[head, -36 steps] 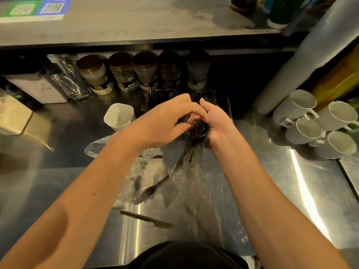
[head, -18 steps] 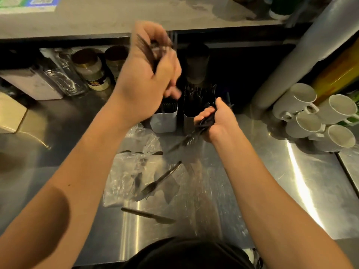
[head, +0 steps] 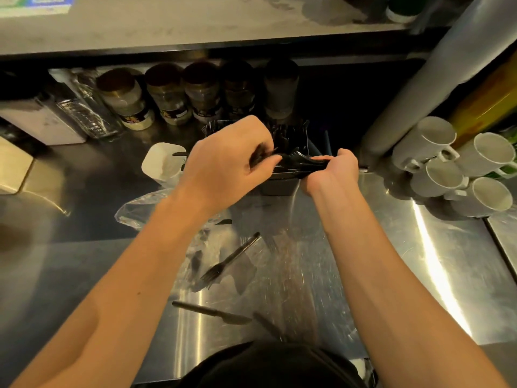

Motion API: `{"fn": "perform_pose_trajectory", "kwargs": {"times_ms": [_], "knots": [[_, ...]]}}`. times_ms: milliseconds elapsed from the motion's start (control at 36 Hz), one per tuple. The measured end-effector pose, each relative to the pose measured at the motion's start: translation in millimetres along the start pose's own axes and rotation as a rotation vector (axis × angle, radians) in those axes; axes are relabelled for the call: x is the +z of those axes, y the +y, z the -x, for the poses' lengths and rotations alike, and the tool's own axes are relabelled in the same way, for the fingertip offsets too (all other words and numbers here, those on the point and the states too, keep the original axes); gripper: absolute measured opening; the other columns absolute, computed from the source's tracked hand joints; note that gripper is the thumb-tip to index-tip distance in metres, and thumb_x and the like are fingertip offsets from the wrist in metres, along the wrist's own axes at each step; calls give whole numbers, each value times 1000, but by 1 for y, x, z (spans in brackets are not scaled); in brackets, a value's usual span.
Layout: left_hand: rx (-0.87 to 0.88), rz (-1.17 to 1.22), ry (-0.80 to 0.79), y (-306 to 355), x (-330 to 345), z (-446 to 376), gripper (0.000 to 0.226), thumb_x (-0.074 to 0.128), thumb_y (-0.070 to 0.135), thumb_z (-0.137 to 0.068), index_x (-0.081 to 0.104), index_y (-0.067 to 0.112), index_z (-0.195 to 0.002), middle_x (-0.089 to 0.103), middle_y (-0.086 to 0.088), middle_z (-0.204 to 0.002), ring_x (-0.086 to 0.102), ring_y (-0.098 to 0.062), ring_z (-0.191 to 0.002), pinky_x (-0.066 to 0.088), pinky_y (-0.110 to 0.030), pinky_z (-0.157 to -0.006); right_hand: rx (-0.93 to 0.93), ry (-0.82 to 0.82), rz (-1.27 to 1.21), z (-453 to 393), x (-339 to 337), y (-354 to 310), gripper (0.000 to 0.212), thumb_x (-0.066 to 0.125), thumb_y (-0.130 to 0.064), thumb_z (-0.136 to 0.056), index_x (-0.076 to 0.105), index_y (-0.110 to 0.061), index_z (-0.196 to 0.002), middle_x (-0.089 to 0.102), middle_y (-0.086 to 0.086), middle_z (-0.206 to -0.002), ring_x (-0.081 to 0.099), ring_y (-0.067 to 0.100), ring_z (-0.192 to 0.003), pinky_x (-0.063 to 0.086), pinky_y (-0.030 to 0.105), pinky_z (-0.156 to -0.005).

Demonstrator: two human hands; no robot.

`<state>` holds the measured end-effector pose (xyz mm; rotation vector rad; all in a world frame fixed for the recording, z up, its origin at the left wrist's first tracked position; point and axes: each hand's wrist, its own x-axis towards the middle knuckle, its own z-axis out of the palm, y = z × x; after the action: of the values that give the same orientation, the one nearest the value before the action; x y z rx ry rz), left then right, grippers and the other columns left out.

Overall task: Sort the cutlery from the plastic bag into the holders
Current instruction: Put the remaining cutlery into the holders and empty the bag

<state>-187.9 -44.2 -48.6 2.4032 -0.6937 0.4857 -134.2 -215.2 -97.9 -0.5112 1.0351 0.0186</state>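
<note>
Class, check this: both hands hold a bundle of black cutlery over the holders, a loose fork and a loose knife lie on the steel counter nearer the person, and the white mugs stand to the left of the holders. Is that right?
One detail is wrong. In the head view the white mugs stand to the right of the holders, not the left. The rest holds: the left hand and right hand hold the black cutlery, while the fork and knife lie on the counter.

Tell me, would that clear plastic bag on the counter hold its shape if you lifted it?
Probably not. The plastic bag lies crumpled and thin, so it would likely flop and sag. It looks very light, and could slide easily on the shiny steel counter.
</note>
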Motion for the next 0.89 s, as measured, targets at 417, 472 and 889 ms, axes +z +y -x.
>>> {"fn": "perform_pose_trajectory", "kwargs": {"times_ms": [417, 472, 889], "knots": [[-252, 678, 391, -12, -45, -27, 17, 57, 15, -96, 40, 16, -99, 42, 7, -64, 40, -25, -45, 42, -32, -45, 168, -76, -102, 8, -4, 8, 34, 49, -18, -99, 39, -15, -66, 36, -5, -38, 33, 11, -29, 41, 17, -39], [-213, 315, -39, -10, -42, -25, 34, 75, 40, -83, 51, 22, -100, 48, 10, -72, 47, -16, -57, 44, -31, -54, 166, -80, -121, 10, -2, 5, 35, 48, -18, -99, 38, -14, -66, 36, -4, -37, 34, 12, -26, 42, 18, -40], [-205, 373, -64, -7, -23, -5, 12, 71, 20, -91, 63, 13, -93, 63, -3, -92, 60, -20, -83, 51, -31, -78, 121, 10, -9, 0, -9, 9, 14, 45, -9, -96, 59, -8, -94, 67, 9, -101, 68, 29, -78, 53, 36, -49]]}}
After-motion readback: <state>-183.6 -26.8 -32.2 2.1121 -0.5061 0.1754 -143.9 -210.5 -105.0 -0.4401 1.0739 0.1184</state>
